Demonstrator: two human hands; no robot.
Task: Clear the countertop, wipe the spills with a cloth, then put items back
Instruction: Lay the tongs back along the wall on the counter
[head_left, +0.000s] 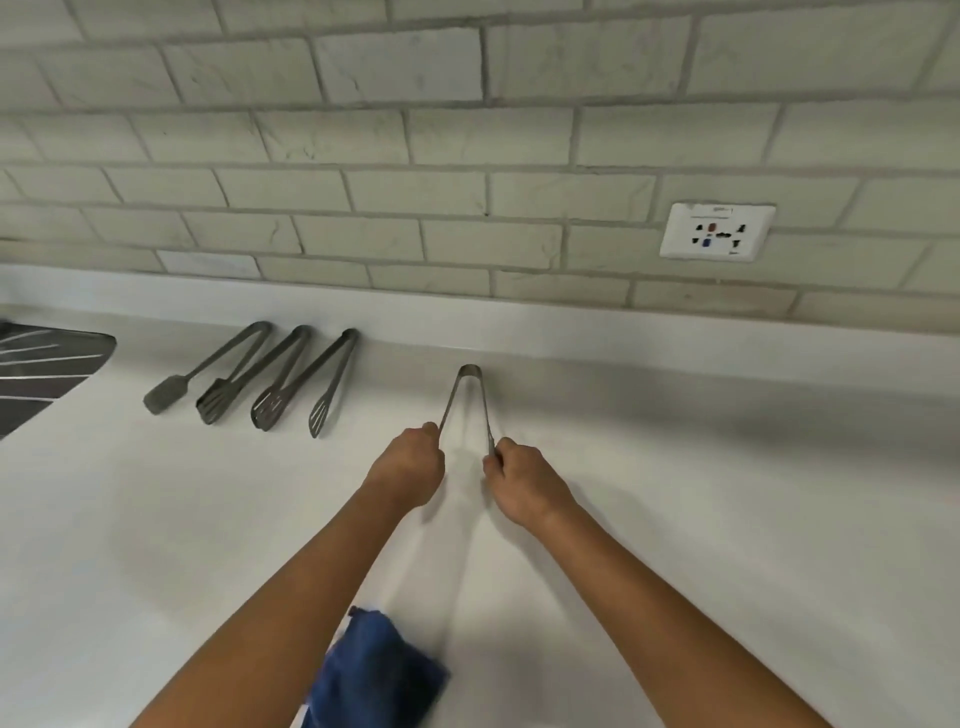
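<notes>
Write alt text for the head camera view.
Two bare hands, left hand and right hand, each grip one arm of grey metal tongs over a white countertop. Three more grey tongs lie at left; a blue cloth lies nearest.

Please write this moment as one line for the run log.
left hand grips one arm of grey metal tongs | right hand grips other arm | three grey tongs lie left | blue cloth near edge

We see a white countertop carrying three grey tongs in a row, a blue cloth and a dark mat.
</notes>
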